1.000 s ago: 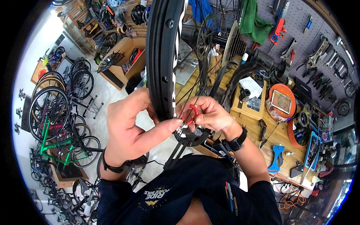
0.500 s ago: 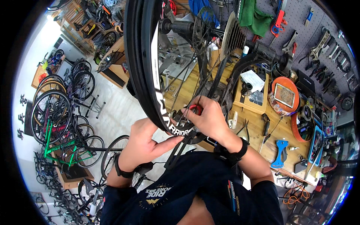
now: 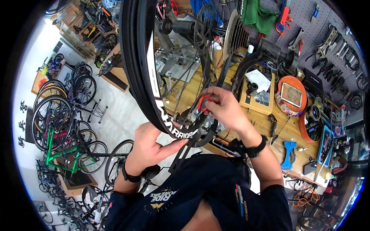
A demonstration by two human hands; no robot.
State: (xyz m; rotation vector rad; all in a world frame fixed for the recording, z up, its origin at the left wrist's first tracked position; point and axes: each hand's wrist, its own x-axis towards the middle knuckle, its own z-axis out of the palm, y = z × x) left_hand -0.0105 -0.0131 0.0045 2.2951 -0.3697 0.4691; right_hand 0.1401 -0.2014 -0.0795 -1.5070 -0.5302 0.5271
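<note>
A bicycle wheel [image 3: 137,73], its black rim marked with white lettering, stands upright in a dark truing stand [image 3: 246,69]. Thin spokes run up toward the hub, which carries a cassette [image 3: 232,40]. My left hand [image 3: 149,148] closes round the lower part of the rim, thumb stretched along the near side and the other fingers partly hidden behind it. Just to the right, my right hand [image 3: 227,109] pinches a red, curved spoke wrench [image 3: 201,101] between thumb and fingers, close to the spokes above the rim. Whether the wrench touches a spoke is hard to tell.
On the wooden bench [image 3: 266,129] to the right lie a cardboard box [image 3: 257,101], an orange round tin [image 3: 291,96] and a blue tool [image 3: 288,155]. Hand tools hang on the pegboard [image 3: 304,23]. Several bicycles [image 3: 61,119] stand at the left.
My right hand has drawn a little up and to the right, and more of the red spoke wrench shows. The left hand keeps its hold; the rim appears slightly farther left.
</note>
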